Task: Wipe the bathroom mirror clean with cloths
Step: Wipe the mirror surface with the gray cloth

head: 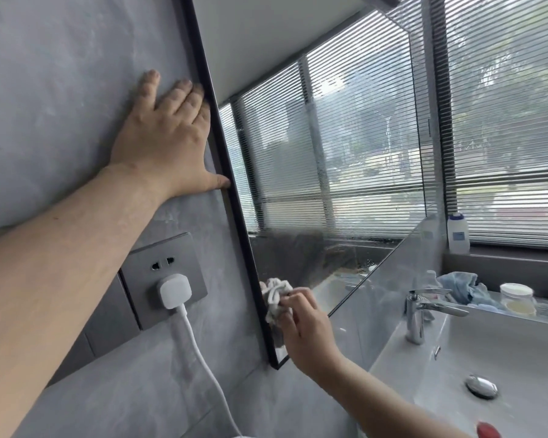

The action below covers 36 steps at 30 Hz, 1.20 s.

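**A:** Where is the mirror and what is it like?

**B:** The mirror hangs on the wall above the basin. It is a flat rectangular pane in a thin black frame, with a hazy film on its lower glass. It reflects slatted blinds.

**A:** And the cloth?

**B:** The cloth is pale and crumpled. It is pressed against the glass near the lower left corner, right beside the frame. The right hand pinches it with curled fingers.

**A:** The other hand?

**B:** The left hand lies flat on the mottled grey wall, fingers straight and spread. Its thumb touches the frame's outer edge.

**A:** What else is near?

**B:** Below the left forearm is a dark grey socket with a rounded white plug in it. Its white cable droops down the wall. To the right are a glossy white basin, a chrome tap and a chrome drain.

**A:** Further off?

**B:** A bunched blue cloth and a white-lidded jar sit on the ledge behind the tap. A white bottle stands on the sill under the window blinds.
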{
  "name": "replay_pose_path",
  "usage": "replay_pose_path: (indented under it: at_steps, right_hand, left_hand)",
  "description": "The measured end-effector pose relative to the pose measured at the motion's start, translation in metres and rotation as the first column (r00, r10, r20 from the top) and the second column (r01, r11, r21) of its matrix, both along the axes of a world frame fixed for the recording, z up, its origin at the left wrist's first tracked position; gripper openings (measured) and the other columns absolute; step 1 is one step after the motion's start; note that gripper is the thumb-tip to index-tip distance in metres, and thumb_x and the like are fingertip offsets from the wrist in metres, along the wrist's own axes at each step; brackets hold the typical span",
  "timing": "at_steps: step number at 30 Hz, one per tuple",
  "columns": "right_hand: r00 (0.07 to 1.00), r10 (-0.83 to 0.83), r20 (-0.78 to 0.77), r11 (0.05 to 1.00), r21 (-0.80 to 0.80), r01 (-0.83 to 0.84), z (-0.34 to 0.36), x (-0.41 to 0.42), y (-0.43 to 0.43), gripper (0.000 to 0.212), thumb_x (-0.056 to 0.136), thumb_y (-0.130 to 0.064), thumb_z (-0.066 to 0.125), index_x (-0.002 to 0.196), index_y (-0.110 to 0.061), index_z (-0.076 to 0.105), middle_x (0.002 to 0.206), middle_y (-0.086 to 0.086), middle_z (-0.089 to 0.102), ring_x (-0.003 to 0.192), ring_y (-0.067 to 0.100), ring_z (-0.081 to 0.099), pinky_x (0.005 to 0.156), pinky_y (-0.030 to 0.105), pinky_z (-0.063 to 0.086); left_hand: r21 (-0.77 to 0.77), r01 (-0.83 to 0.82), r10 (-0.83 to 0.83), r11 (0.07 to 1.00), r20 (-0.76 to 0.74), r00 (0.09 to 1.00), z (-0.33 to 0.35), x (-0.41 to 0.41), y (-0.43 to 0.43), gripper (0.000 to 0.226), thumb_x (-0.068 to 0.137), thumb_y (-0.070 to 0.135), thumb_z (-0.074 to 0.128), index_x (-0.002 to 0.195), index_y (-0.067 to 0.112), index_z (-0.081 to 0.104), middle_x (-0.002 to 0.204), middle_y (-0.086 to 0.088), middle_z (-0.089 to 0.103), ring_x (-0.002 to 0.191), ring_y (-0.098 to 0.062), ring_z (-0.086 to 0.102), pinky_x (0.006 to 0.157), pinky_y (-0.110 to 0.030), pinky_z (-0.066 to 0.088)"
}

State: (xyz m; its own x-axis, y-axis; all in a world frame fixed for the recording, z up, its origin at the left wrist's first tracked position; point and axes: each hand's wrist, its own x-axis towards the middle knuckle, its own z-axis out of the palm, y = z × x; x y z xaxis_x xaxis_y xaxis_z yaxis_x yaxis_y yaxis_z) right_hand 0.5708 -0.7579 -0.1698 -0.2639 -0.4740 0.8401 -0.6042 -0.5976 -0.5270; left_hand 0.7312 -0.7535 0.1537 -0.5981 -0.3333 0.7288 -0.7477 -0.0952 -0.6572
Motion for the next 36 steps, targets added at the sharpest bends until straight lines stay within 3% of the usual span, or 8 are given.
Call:
replay_pose_path:
  at_steps: [4, 7, 10, 16, 21, 25, 29, 36]
  right_hand:
    - [0.996, 0.008, -0.085, 1.000, 0.017, -0.007, -0.045, 0.008, 0.014, 0.015, 0.092, -0.013, 0.054, 0.093, -0.027, 0.055, 0.106, -0.017, 0.052, 0.090, -0.003, 0.054, 0.081, 0.010, 0.042]
    - [0.997, 0.017, -0.073, 1.000, 0.025, -0.015, -0.034, 0.007, 0.014, 0.031, 0.087, 0.001, 0.057, 0.093, -0.029, 0.054, 0.102, -0.017, 0.051, 0.087, -0.002, 0.054, 0.079, 0.010, 0.041]
    - [0.998, 0.046, -0.051, 0.998, -0.029, -0.048, 0.010, 0.006, 0.012, 0.038, 0.087, 0.006, 0.057, 0.100, -0.030, 0.054, 0.103, -0.027, 0.047, 0.095, -0.013, 0.050, 0.083, 0.006, 0.039]
    - [0.998, 0.006, -0.069, 0.992, -0.124, -0.015, 0.146, -0.004, -0.008, 0.031, 0.088, -0.006, 0.052, 0.116, -0.015, 0.064, 0.106, -0.004, 0.051, 0.097, 0.025, 0.058, 0.083, 0.032, 0.045]
    - [0.998, -0.043, -0.048, 0.971, -0.235, 0.031, 0.217, -0.011, -0.019, 0.035, 0.081, -0.004, 0.049, 0.107, -0.011, 0.071, 0.102, 0.003, 0.056, 0.094, 0.029, 0.059, 0.079, 0.039, 0.050]
    - [0.992, -0.054, -0.118, 0.968, -0.251, 0.022, 0.175, -0.013, -0.019, 0.023, 0.082, -0.012, 0.052, 0.096, -0.015, 0.070, 0.101, 0.001, 0.058, 0.095, 0.027, 0.059, 0.078, 0.050, 0.051]
    - [0.951, -0.078, -0.300, 0.952, -0.305, -0.018, 0.111, -0.013, -0.009, 0.009, 0.091, -0.027, 0.058, 0.094, -0.019, 0.063, 0.105, -0.006, 0.056, 0.096, 0.019, 0.056, 0.085, 0.042, 0.045]
    - [0.868, -0.176, -0.465, 0.926, -0.378, -0.015, 0.060, -0.023, -0.007, 0.013, 0.087, -0.007, 0.065, 0.094, -0.017, 0.069, 0.108, -0.005, 0.062, 0.095, 0.023, 0.057, 0.083, 0.037, 0.048]
  left_hand:
    - [-0.002, -0.001, 0.001, 1.000, -0.003, 1.000, 0.002, 0.000, 0.001, 0.128, 0.065, 0.097, 0.030, 0.152, 0.004, 0.028, 0.162, -0.012, 0.027, 0.150, -0.026, 0.021, 0.121, -0.056, 0.008]
    - [0.003, -0.006, 0.006, 1.000, 0.006, 1.000, 0.001, 0.000, 0.001, 0.128, 0.065, 0.097, 0.028, 0.152, 0.004, 0.030, 0.161, -0.013, 0.028, 0.150, -0.026, 0.023, 0.121, -0.056, 0.009]
    - [0.005, -0.016, 0.016, 1.000, 0.009, 1.000, 0.001, 0.000, 0.001, 0.128, 0.065, 0.097, 0.026, 0.152, 0.004, 0.029, 0.161, -0.013, 0.028, 0.150, -0.026, 0.022, 0.121, -0.057, 0.009]
    - [0.000, -0.006, 0.006, 1.000, -0.004, 1.000, 0.000, 0.000, 0.001, 0.127, 0.064, 0.097, 0.028, 0.152, 0.005, 0.029, 0.162, -0.012, 0.027, 0.150, -0.026, 0.021, 0.121, -0.057, 0.007]
    - [0.014, 0.014, -0.014, 1.000, -0.014, 1.000, 0.001, 0.001, -0.001, 0.126, 0.064, 0.096, 0.033, 0.152, 0.005, 0.031, 0.161, -0.013, 0.028, 0.150, -0.026, 0.022, 0.121, -0.057, 0.005]
    - [0.008, -0.004, 0.004, 1.000, -0.010, 1.000, 0.001, 0.001, -0.001, 0.126, 0.065, 0.097, 0.029, 0.152, 0.005, 0.030, 0.162, -0.012, 0.026, 0.151, -0.025, 0.020, 0.121, -0.057, 0.005]
    - [0.006, -0.016, 0.016, 1.000, -0.013, 1.000, 0.000, 0.000, -0.001, 0.126, 0.066, 0.096, 0.026, 0.154, 0.006, 0.026, 0.163, -0.012, 0.023, 0.152, -0.025, 0.017, 0.122, -0.057, 0.004]
    - [0.031, -0.031, 0.031, 0.999, -0.015, 0.999, -0.001, 0.000, 0.003, 0.126, 0.067, 0.096, 0.029, 0.154, 0.005, 0.025, 0.163, -0.012, 0.022, 0.152, -0.025, 0.016, 0.122, -0.057, 0.004]
